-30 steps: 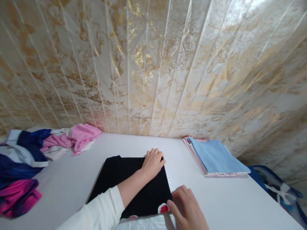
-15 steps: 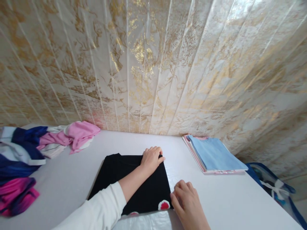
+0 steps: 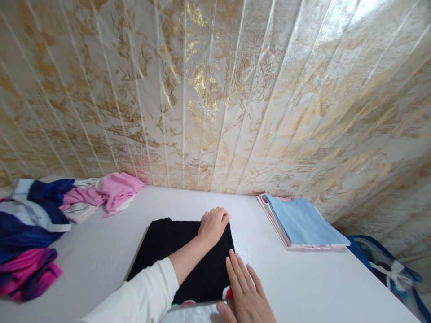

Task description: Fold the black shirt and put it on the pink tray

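A folded black garment (image 3: 188,255) lies in front of me, with red and white round prints along its near edge. My left hand (image 3: 214,226) reaches across it in a white sleeve and grips its far right corner, thumb and fingers closed together. Flat along the garment's right edge rests my right hand (image 3: 248,287), fingers stretched out and partly covering one print. Under the near edge shows a shiny, silvery sheet (image 3: 195,312), mostly hidden.
At the right stands a neat stack of folded clothes with a light blue one (image 3: 299,222) on top. Loose pink and navy clothes (image 3: 43,224) are heaped at the left. A blue-trimmed clear bag (image 3: 387,264) sits beyond the white table (image 3: 323,282); a gold-patterned curtain (image 3: 208,98) hangs behind.
My right hand has uncurled from the garment's lower right corner and now lies flat on its right edge, farther forward and left. The left hand stays at the far right corner.
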`<state>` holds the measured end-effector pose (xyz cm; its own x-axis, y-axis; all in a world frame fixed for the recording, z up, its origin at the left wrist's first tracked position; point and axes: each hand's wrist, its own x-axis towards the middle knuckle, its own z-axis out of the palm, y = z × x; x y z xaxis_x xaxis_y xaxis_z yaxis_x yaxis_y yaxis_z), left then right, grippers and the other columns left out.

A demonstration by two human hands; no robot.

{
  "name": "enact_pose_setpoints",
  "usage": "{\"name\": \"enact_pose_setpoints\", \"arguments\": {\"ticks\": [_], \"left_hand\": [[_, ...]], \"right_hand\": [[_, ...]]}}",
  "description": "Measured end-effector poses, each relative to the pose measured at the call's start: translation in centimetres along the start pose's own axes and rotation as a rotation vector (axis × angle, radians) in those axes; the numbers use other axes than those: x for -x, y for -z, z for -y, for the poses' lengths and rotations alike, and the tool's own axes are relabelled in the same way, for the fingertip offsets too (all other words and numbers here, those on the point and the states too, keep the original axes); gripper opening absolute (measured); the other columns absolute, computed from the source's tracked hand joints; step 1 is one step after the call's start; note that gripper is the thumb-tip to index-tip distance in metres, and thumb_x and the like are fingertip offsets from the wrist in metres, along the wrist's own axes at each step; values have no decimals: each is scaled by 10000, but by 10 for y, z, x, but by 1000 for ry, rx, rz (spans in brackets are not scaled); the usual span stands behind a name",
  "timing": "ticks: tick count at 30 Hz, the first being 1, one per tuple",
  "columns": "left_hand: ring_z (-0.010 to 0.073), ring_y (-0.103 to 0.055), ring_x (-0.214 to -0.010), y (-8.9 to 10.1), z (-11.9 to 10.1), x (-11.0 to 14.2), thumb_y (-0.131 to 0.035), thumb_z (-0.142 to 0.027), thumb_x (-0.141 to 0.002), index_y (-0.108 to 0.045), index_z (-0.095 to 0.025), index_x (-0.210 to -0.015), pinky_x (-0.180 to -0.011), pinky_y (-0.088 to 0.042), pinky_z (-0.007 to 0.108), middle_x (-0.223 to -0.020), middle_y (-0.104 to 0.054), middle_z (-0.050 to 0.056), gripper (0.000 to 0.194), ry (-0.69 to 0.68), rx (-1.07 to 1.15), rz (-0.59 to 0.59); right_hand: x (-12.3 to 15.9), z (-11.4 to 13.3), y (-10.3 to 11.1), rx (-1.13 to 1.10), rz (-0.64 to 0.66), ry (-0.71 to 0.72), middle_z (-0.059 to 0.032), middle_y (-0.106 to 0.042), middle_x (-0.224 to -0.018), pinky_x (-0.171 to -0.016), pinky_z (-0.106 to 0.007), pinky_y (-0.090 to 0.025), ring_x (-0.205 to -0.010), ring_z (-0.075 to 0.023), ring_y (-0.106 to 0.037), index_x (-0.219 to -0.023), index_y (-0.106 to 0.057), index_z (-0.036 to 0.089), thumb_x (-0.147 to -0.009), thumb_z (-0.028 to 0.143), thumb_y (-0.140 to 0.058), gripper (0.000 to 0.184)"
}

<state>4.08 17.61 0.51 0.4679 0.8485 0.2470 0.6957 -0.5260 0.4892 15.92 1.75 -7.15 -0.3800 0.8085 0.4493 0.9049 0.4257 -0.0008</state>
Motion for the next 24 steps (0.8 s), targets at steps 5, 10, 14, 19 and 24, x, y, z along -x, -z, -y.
{"name": "enact_pose_setpoints", "arguments": {"ticks": [5, 10, 14, 19, 24], "left_hand": [[186, -472, -1227, 39, -1, 35, -406, -114, -908, -482, -186, -1280, -1018, -362, 342, -1360, -508, 72, 386, -81, -2, -24], [242, -321, -1377, 73, 32, 127, -482, -189, -880, -384, -207, -1423, -1098, -306, 409, -1522, -318, 73, 552, -177, -163, 109], [264, -293, -1390, 76, 64, 172, -514, -364, -921, -284, -272, -1481, -1115, -297, 444, -1538, -242, 44, 612, -95, -208, 120], [274, -275, -1396, 66, 78, 181, -534, -387, -907, -241, -264, -1494, -1111, -306, 454, -1538, -227, 53, 667, -93, -187, 98], [306, -290, -1386, 63, 81, 201, -547, -306, -868, -284, -267, -1471, -1075, -356, 469, -1550, -247, 74, 660, -23, -124, -102]], "right_hand": [[-6, -14, 12, 24, -27, -23, -140, -356, -1466, -926, -436, -510, -1247, -331, -497, -1516, 6, 187, -887, 463, -531, 872], [-38, -7, 18, -33, -89, -31, -109, -299, -1513, -961, -453, -496, -1323, -311, -405, -1517, 14, 248, -943, 386, -437, 743], [-62, 7, 1, -62, -65, -48, -119, -288, -1525, -1011, -485, -456, -1365, -305, -339, -1520, -95, 218, -957, 387, -412, 668], [-78, 12, -14, -73, 4, -71, -167, -393, -1470, -1003, -504, -455, -1319, -320, -422, -1436, -367, 157, -931, 430, -456, 581], [-133, 38, 18, -188, -68, -48, -145, -507, -1384, -1021, -497, -418, -1306, -296, -434, -1369, -421, 174, -901, 279, -492, 485]]}}
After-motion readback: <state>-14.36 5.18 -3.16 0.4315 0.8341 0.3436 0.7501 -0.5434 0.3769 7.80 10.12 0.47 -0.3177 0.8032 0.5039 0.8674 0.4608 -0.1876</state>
